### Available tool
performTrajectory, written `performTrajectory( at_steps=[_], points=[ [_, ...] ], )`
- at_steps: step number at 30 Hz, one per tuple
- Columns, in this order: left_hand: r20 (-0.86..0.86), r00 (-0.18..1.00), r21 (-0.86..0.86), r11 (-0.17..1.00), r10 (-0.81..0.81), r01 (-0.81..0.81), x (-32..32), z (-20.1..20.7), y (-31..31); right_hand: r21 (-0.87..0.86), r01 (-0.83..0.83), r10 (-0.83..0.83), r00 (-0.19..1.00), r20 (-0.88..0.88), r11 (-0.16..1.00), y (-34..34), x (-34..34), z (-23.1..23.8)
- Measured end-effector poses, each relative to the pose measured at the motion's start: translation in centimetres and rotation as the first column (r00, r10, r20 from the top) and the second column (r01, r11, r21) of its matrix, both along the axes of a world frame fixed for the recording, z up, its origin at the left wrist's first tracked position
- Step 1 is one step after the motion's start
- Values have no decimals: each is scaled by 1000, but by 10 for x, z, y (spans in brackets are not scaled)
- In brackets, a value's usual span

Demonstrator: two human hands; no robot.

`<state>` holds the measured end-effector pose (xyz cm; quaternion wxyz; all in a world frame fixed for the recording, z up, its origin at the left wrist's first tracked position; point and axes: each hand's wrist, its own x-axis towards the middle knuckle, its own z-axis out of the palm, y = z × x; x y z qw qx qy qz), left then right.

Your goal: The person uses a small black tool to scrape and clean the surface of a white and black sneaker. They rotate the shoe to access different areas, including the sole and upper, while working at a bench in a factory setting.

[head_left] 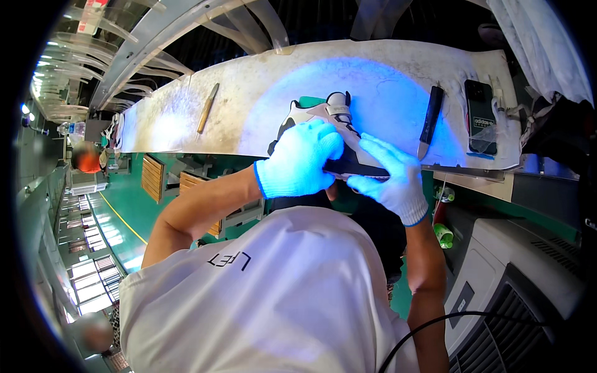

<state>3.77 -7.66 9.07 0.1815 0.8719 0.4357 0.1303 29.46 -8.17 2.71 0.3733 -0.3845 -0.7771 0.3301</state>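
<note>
A white and black sneaker (342, 118) with a green lining lies tilted across the near edge of the bench, under bluish light. My left hand (300, 160), in a white knit glove, is closed over the shoe's side with its fingers curled. At the toe end, my right hand (398, 177), gloved the same way, holds the shoe between its thumb and outstretched fingers. Both gloves partly cover the shoe, and the fingertips beneath it are hidden.
A wooden-handled knife (208, 109) lies left on the bench (239, 78). To the right are a black-handled blade tool (431, 118) and a dark phone (481, 115). A grey machine (497, 267) stands at lower right, with a black cable (460, 314) passing in front. Wooden slatted stands (152, 177) are at left.
</note>
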Motion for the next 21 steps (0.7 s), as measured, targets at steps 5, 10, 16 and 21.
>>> performTrajectory(
  at_steps=[5,10,16,21],
  points=[
    [-13,1000,-90,996,6,-7,-2,7,9,48,-26,16,978,209,998,-5,-15,17],
    [-55,998,-203,979,-12,1,1,18,17,236,98,-142,973,180,967,-19,-40,25],
    [-4,1000,-305,952,1,-2,-6,14,27,52,180,-184,981,69,982,-20,-42,35],
    [94,995,-236,971,-22,44,-11,-1,33,-29,214,-212,976,54,976,-20,-45,40]
  ],
)
